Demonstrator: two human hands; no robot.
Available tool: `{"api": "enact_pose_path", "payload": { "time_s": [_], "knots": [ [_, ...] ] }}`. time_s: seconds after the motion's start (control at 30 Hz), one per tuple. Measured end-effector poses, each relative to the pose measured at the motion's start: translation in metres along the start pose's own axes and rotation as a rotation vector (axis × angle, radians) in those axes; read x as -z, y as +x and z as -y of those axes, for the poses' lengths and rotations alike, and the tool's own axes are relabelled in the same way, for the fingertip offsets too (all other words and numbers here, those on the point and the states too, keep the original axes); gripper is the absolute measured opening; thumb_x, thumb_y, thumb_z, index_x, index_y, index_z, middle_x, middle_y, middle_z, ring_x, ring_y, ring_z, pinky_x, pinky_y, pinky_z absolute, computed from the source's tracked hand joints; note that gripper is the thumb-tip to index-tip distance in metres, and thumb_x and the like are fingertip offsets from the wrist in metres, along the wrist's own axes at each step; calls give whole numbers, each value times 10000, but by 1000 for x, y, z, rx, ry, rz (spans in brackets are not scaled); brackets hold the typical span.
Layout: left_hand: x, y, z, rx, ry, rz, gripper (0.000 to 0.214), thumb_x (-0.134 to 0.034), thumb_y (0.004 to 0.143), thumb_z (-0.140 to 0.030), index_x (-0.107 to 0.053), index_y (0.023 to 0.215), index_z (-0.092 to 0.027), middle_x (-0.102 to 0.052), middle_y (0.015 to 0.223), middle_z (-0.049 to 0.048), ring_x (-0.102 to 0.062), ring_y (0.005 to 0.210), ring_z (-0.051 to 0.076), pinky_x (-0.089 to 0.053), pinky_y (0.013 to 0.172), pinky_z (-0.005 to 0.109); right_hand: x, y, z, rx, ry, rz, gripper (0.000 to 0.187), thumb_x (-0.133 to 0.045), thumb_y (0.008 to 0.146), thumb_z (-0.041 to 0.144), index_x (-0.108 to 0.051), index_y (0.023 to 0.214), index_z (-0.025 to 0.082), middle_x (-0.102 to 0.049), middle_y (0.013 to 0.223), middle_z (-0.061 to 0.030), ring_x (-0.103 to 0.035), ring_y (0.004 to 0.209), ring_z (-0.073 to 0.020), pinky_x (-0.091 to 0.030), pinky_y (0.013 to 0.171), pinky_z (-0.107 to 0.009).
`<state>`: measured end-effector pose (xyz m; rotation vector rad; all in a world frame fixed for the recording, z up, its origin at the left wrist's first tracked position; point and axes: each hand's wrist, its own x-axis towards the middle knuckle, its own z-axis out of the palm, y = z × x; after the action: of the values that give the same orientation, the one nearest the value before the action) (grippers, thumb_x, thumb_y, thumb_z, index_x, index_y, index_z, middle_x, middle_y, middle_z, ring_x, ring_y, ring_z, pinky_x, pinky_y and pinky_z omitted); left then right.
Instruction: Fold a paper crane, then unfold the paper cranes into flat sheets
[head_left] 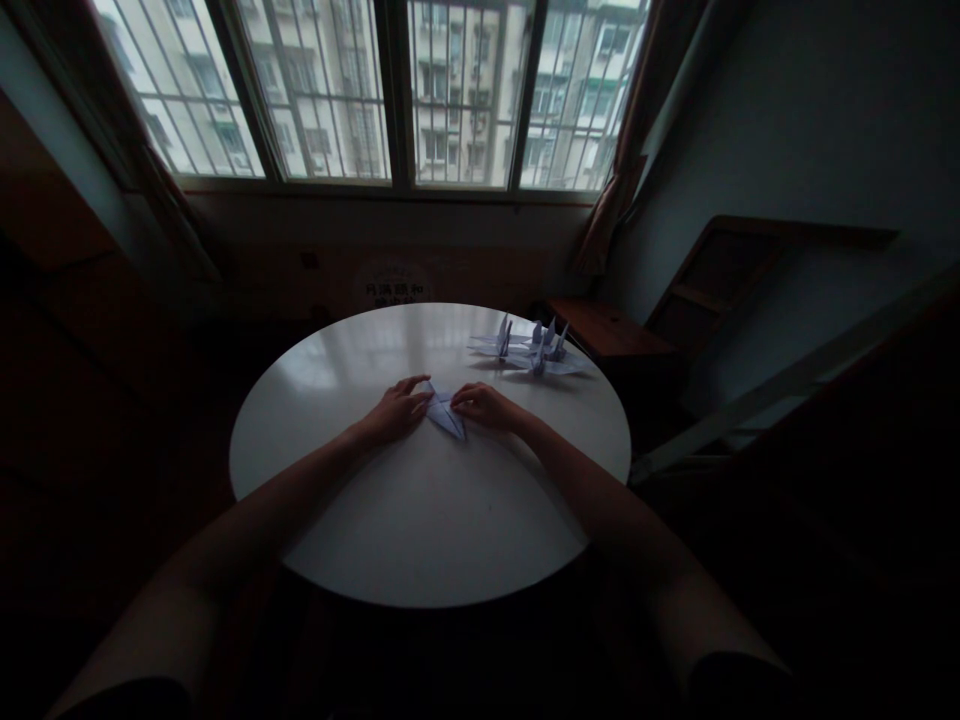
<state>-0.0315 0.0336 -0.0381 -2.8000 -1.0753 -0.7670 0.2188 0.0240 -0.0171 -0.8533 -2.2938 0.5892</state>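
Note:
A pale blue, partly folded piece of paper (447,414) lies flat on the round white table (420,520), shaped like a narrow kite. My left hand (397,408) rests on its left edge, fingers stretched out and pressing down. My right hand (484,404) sits on its right edge with fingers curled onto the paper. Both forearms reach in from the near side of the table.
Several finished pale blue paper cranes (529,350) stand at the table's far right. A barred window (390,90) fills the far wall. A low wooden side table (607,330) and a leaning wooden frame (720,275) stand to the right. The room is dim.

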Motion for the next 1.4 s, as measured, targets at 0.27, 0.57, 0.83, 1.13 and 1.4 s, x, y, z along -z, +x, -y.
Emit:
{"api": "enact_pose_path", "payload": {
  "time_s": [0.27, 0.57, 0.83, 1.13, 1.4],
  "knots": [
    [1, 6, -1, 21, -26, 128, 497, -436, 929, -244, -430, 1422, -182, -609, 1281, 124, -589, 1160, 238, -457, 1006, 403, 2, -2, 3, -9, 9, 22, 169, -625, 848, 226, -755, 908, 136, -695, 940, -117, -640, 792, -158, -505, 741, -275],
    [2, 3, 3, -20, 1, 160, 421, -407, 953, -231, -550, 1342, -301, -570, 1322, 80, -585, 1153, 200, -436, 1011, 367, 0, -1, 2, -23, -10, 8, 166, -626, 846, 213, -758, 915, 139, -699, 957, -121, -654, 797, -160, -517, 736, -273],
    [17, 4, -13, -13, -87, 216, 394, -385, 984, -422, -592, 1294, -292, -552, 1371, 82, -539, 1236, 220, -374, 1076, 424, -1, 3, -5, -1, -100, -7, 357, -517, 763, -22, -767, 932, 168, -716, 1056, -103, -671, 932, -170, -512, 858, -299],
    [25, 7, -24, 0, -173, 230, 393, -567, 878, -510, -674, 1185, -289, -581, 1348, 73, -528, 1250, 253, -396, 1064, 424, 2, -1, 2, -4, -237, 46, 473, -520, 696, -63, -772, 959, 239, -695, 1175, -63, -613, 1093, -222, -429, 1007, -418],
    [30, 5, -34, 118, -21, 195, 358, -660, 797, -542, -728, 1086, -342, -583, 1235, 72, -491, 1171, 313, -380, 1012, 508, -3, -1, 2, -19, -230, 2, 353, -565, 740, -22, -776, 896, 215, -740, 1047, -62, -610, 1032, -216, -458, 933, -384]
  ]
}}
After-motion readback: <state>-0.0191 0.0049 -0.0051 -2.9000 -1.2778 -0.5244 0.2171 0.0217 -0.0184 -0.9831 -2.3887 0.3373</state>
